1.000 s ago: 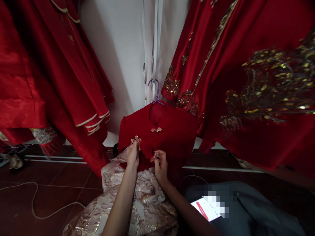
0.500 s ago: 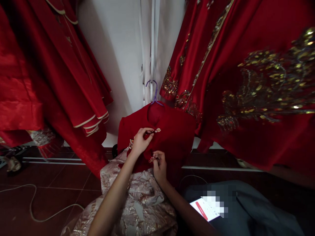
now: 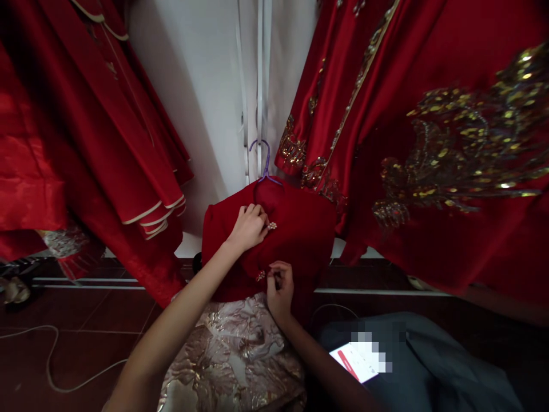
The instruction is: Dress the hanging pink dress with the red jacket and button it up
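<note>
A red top (image 3: 300,229) hangs from a purple hanger (image 3: 266,166), with jewelled fasteners down its front. My left hand (image 3: 250,229) is closed on the cloth below the neckline, knuckles up. Beside its fingertips shows a jewelled fastener (image 3: 272,226). Lower down, my right hand (image 3: 281,289) has its fingers curled in a pinch; whatever it pinches is too small to make out. Just left of those fingers sits a second jewelled fastener (image 3: 261,276). Under the top spreads a shiny pale pink and gold brocade garment (image 3: 231,355).
Red garments (image 3: 141,154) hang at the left, and a red one with gold sequins (image 3: 454,149) at the right. A lit phone (image 3: 355,363) lies on blue-grey cloth (image 3: 429,355). A white cable (image 3: 54,360) runs across the tiled floor.
My left hand has turned knuckles up and closed more tightly near the upper fastener. My right fingers have come slightly away from the lower fastener. The brocade no longer shows beside the top's left edge.
</note>
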The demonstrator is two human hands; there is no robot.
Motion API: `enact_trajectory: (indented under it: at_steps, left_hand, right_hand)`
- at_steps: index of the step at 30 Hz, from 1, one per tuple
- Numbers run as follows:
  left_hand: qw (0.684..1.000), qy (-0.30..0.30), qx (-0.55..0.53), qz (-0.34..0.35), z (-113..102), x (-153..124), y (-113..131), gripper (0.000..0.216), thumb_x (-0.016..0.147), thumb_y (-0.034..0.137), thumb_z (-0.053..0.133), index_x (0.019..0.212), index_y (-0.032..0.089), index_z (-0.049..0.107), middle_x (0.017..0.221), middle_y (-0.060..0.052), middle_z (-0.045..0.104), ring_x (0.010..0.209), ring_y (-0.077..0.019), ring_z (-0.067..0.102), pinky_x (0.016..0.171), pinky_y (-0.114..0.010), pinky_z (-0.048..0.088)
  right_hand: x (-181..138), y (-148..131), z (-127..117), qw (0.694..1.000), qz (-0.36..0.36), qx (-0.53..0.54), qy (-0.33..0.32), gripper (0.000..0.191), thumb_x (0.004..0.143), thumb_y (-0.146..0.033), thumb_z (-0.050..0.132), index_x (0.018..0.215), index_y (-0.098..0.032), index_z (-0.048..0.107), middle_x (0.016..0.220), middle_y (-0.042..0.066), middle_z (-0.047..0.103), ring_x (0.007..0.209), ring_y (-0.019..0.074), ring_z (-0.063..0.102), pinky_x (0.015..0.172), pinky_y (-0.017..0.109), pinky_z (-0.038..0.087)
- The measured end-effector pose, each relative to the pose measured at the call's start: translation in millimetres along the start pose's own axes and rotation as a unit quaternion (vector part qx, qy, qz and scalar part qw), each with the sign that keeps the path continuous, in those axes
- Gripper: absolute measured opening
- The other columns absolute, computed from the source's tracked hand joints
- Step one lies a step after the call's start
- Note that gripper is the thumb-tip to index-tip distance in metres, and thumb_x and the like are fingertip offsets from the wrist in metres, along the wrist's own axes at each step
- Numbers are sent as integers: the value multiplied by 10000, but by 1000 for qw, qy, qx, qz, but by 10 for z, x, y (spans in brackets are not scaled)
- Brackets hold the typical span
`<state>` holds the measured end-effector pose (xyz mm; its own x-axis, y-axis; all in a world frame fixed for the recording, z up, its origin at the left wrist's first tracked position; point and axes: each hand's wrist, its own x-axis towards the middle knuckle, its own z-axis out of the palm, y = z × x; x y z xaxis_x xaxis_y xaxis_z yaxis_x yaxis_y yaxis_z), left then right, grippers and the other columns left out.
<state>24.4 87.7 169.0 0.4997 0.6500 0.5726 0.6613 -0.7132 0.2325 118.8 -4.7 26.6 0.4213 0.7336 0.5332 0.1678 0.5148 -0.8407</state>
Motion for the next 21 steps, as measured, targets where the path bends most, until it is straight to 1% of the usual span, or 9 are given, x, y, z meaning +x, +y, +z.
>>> enact_trajectory:
  at_steps: [4,6,9,12,14,15,17,19,21]
  left_hand:
    - [990,24,-131,37,-123,-3,32,42,681,199,631,715,212,610,719,-51,573,837,-219,547,1044,-468,254]
    - [988,25,-144,54,-154,-9,40,42,697,204,609,737,216,612,678,-30,565,782,-199,557,1058,-473,260]
    - [993,-5,-15,119,-149,-17,31,120,793,185,494,847,208,598,703,-10,566,794,-180,565,1094,-489,220]
    - [977,-11,145,156,-97,-50,3,202,875,191,378,946,175,567,748,-18,583,788,-166,578,1101,-479,209]
    - [974,19,201,101,-73,-93,-30,245,891,216,356,1020,136,549,790,-52,605,786,-175,589,1062,-472,265]
    - [972,43,223,55,-74,-119,-53,277,890,208,350,1085,120,528,850,-83,616,821,-191,593,1031,-475,294]
    - [957,99,267,-46,-121,-172,-118,382,872,151,343,1242,124,438,1066,-158,589,967,-245,571,979,-497,321]
    - [934,139,302,-129,-230,-215,-213,515,837,100,360,1346,165,329,1293,-200,452,1124,-308,489,953,-517,322]
    - [923,141,300,-195,-381,-242,-336,597,797,101,420,1373,178,285,1367,-210,371,1165,-340,456,924,-495,353]
  right_hand:
    - [389,-227,-66,996,-70,-9,61,81,784,-177,469,848,-188,518,919,69,511,858,173,529,734,325,457]
    - [674,-394,-47,993,-90,17,69,106,791,-193,474,887,-191,518,988,83,521,947,187,533,823,366,454]
    - [1090,-648,71,992,-74,106,5,246,778,-247,511,1022,-214,499,1170,84,522,1099,186,507,951,390,413]
    - [1375,-789,237,982,46,153,-103,342,796,-350,471,1108,-213,499,1214,80,533,1171,197,482,984,392,394]
    - [1467,-777,319,985,109,81,-106,447,785,-433,462,1147,-172,489,1228,121,522,1201,246,452,991,435,372]
    - [1488,-741,340,991,110,13,-80,527,765,-466,483,1182,-144,466,1263,151,490,1229,279,414,1005,465,341]
    - [1503,-630,336,987,61,-151,-10,698,719,-490,546,1256,-76,386,1327,222,403,1268,341,328,1024,511,270]
    - [1515,-505,273,955,10,-296,24,745,724,-475,557,1257,5,356,1298,291,399,1247,380,329,1011,517,257]
    - [1560,-409,169,916,9,-401,12,668,765,-459,516,1178,54,410,1175,322,484,1158,396,422,961,501,308]
